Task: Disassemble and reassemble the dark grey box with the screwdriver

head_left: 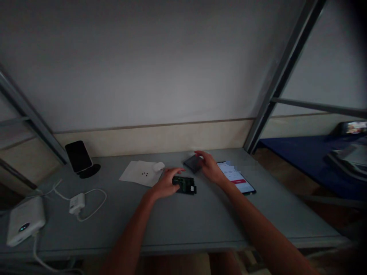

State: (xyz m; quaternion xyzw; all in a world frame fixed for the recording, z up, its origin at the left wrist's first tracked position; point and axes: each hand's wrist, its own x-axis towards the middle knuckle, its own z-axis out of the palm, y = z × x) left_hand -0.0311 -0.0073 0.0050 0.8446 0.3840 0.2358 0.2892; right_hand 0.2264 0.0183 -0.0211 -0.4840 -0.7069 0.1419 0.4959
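Observation:
Near the middle of the desk, my left hand (166, 184) grips the left end of a green circuit board (185, 185) in a dark frame, thumb on the near side and fingers on the far side. The board lies low over the desktop. Beyond it, my right hand (210, 166) has its fingers around the right edge of a flat dark rectangular cover (192, 163). Part of that cover is hidden by the fingers. Several tiny dark pieces, perhaps screws, (145, 174) rest on white paper (133, 172) to the left, with a small white object (158, 167) at its right corner.
A lit phone (237, 178) lies by my right forearm. At left are a black-screened device on a stand (78, 156), a white adapter (77, 203) with a looped cable, and a white power bank (26, 220). Metal posts (283, 76) and a wall bound the grey desk (200, 225).

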